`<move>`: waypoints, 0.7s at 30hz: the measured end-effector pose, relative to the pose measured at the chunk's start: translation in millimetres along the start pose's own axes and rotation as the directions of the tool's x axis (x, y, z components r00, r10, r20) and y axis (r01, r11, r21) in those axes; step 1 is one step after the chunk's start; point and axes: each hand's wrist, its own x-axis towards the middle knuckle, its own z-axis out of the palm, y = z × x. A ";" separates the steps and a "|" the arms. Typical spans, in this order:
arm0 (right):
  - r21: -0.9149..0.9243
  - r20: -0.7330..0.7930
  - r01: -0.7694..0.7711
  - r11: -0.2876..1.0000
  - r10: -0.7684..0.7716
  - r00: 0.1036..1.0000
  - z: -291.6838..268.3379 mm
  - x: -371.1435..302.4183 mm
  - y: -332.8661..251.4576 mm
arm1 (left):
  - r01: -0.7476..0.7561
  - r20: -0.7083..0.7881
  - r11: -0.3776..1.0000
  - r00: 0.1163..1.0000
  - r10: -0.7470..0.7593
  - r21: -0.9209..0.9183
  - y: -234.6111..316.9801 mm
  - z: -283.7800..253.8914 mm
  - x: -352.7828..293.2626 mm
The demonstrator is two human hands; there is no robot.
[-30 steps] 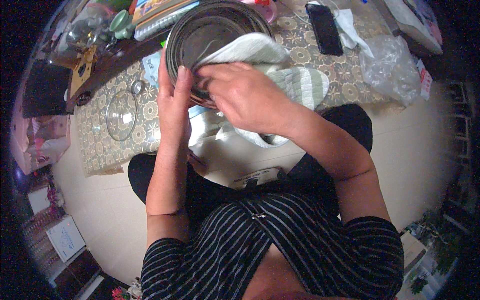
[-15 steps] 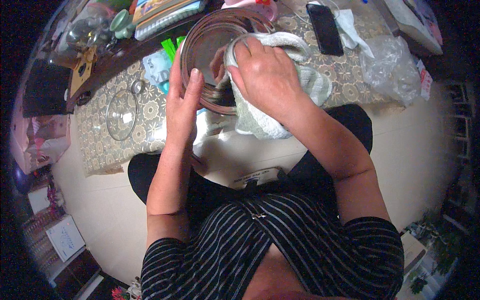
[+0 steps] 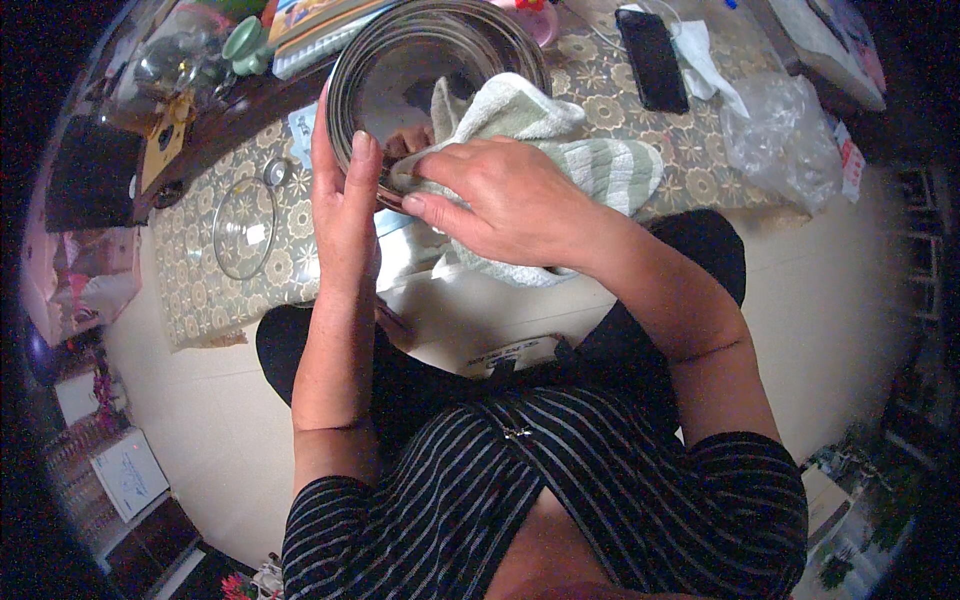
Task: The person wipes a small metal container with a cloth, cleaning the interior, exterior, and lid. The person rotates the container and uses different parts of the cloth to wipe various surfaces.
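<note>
Table [image 3: 190, 300]: lid [image 3: 244, 228] near left edge. Left hand [image 3: 345, 190] grasps pot [image 3: 400, 80]; right hand [image 3: 510, 200] clutches towel [image 3: 600, 180] inside. Slackened left hold could drop pot.

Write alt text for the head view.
The left hand holds a shiny pot while the right hand holds a striped towel at its near edge. A clear lid lies on the table to the left, a phone to the right.

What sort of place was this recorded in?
Probably a room in a home, perhaps a living or dining area: there is a floral tablecloth with a black smartphone lying on it, and a metal pot and a striped towel are in hand.
</note>
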 end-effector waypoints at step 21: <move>-0.155 -0.539 -0.046 0.987 -0.045 0.841 -28.6 11.3 45.7 | 0.101 -0.123 0.994 0.987 -0.104 -0.035 17.4 -10.2 9.8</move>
